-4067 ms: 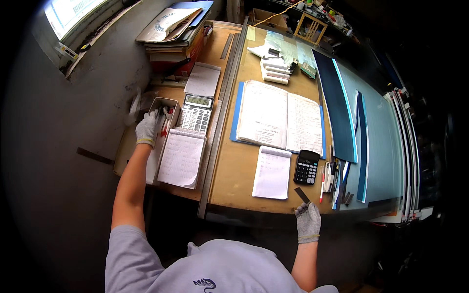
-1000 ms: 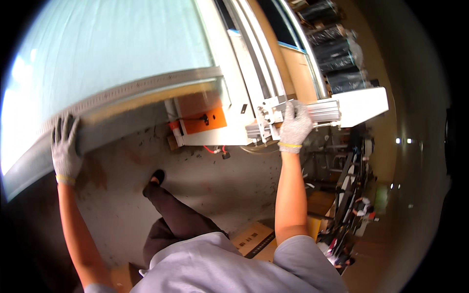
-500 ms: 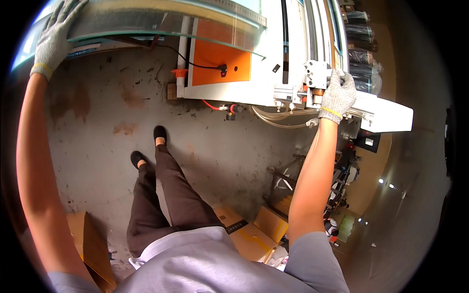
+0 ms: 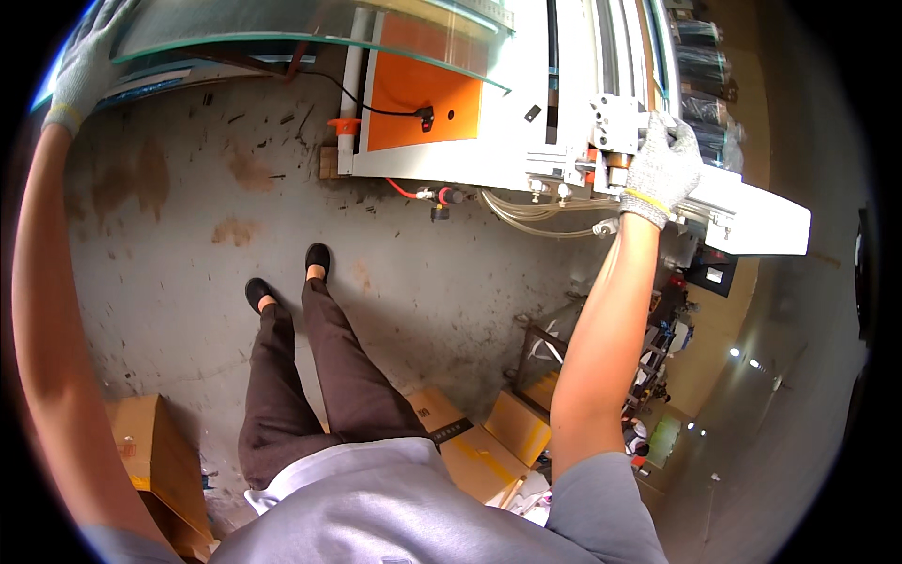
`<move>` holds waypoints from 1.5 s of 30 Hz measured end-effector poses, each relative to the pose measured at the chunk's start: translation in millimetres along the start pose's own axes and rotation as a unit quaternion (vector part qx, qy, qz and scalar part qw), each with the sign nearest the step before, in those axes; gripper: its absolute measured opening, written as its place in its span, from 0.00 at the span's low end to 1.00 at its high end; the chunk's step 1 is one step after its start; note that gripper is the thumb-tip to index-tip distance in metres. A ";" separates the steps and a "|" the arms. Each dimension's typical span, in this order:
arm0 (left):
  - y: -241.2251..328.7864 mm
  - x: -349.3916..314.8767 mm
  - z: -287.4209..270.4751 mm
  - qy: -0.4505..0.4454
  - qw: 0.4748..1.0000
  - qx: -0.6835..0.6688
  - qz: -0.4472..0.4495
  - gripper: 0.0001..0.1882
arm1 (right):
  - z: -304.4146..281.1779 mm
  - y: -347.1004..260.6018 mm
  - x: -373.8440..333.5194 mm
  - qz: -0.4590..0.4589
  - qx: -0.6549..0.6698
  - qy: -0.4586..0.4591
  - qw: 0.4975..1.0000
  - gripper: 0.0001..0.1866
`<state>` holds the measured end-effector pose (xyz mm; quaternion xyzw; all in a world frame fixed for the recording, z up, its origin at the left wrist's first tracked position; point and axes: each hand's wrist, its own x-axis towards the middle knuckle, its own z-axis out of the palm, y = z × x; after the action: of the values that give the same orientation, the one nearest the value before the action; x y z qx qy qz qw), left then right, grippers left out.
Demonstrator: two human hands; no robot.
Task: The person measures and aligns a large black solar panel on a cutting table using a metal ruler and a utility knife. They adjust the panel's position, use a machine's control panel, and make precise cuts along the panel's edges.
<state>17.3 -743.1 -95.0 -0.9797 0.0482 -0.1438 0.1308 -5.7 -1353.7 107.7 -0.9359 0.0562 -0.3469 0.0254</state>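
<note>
Grey knit glove on right hand (image 4: pixel 665 167), right of centre, upper part of frame: fingers bent against the side of a metal block (image 4: pixel 615 117); cannot tell whether they pinch it. Left hand (image 4: pixel 89 70), upper left corner, also gloved: fingers stretched out, slightly spread, at the edge of a glass sheet (image 4: pixel 310 39) along the top. Below the block, clear tubes (image 4: pixel 526 220) loop. Orange panel (image 4: pixel 413 89), upper centre. Cardboard box (image 4: pixel 474 461), lower centre.
</note>
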 end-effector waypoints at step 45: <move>438.6 50.3 -206.9 0.061 0.783 -0.609 -0.111 0.19 | -108.8 51.6 -50.3 -0.061 0.357 -0.050 0.931 0.13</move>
<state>-20.6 -1221.5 -8.6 -0.8430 0.0249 -0.1579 -0.5136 -119.1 -1399.7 153.2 -0.8826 -0.1299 -0.2977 0.3398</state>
